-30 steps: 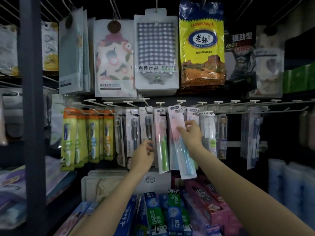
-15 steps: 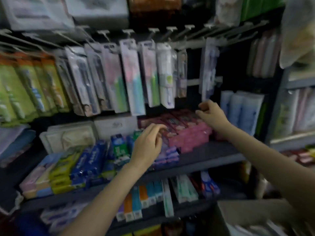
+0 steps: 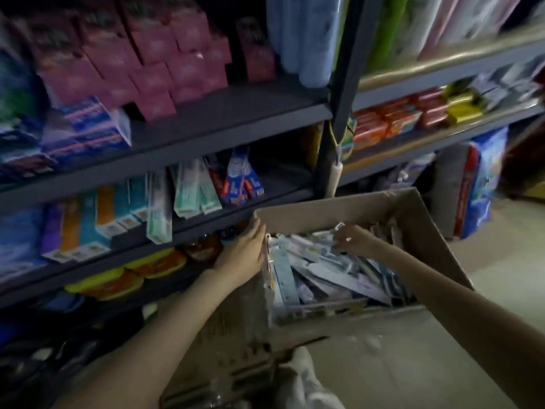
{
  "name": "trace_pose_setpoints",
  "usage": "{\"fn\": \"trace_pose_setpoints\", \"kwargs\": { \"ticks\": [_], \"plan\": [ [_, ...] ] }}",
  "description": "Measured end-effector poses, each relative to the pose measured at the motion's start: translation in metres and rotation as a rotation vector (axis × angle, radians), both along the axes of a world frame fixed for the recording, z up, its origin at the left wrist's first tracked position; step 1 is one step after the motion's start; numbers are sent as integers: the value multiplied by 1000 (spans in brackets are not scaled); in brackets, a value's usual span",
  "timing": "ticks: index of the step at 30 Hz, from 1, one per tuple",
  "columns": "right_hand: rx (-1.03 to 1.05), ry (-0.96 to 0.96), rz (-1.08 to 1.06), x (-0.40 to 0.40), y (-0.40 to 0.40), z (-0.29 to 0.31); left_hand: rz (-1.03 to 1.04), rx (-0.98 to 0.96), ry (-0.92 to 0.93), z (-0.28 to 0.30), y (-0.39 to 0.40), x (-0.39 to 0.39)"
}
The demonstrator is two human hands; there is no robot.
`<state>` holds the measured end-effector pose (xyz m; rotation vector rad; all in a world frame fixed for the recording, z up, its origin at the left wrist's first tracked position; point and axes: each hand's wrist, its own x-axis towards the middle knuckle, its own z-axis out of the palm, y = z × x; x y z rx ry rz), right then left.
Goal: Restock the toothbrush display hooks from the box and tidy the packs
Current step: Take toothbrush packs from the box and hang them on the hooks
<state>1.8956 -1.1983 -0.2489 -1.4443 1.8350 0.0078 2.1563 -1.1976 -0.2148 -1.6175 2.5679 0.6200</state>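
Note:
An open cardboard box (image 3: 427,231) stands on the floor by the shelving, filled with several loose toothbrush packs (image 3: 321,276) in pale blue and white. My left hand (image 3: 243,250) lies flat against the outside of the box's left wall near its far corner, fingers straight. Inside the box, my right hand (image 3: 352,239) reaches to the far side and curls its fingers round a toothbrush pack (image 3: 339,227) whose white hang tab sticks up above them. The display hooks are out of view.
Dark metal shelves (image 3: 236,122) to the left hold pink cartons (image 3: 165,72), toothpaste boxes (image 3: 97,222) and flat tins (image 3: 129,276). A shelf upright (image 3: 342,93) rises just behind the box. Soap packs (image 3: 392,119) fill the right shelves. Pale floor (image 3: 501,261) lies to the right.
The view has swung down from the hooks to the box on the floor. Both hands dropped from the hanging packs; the left now rests on the box wall and the right reaches among the packs.

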Motion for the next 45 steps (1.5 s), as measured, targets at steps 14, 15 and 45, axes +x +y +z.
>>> {"fn": "trace_pose_setpoints", "kwargs": {
  "ticks": [14,15,45],
  "plan": [
    [140,52,107,6,-4,-127,227,204,-186,-61,19,-9],
    [136,15,82,7,-4,-127,235,209,-172,-61,20,-9],
    [99,219,420,-17,29,-126,729,285,695,-14,-9,-64]
  ]
}}
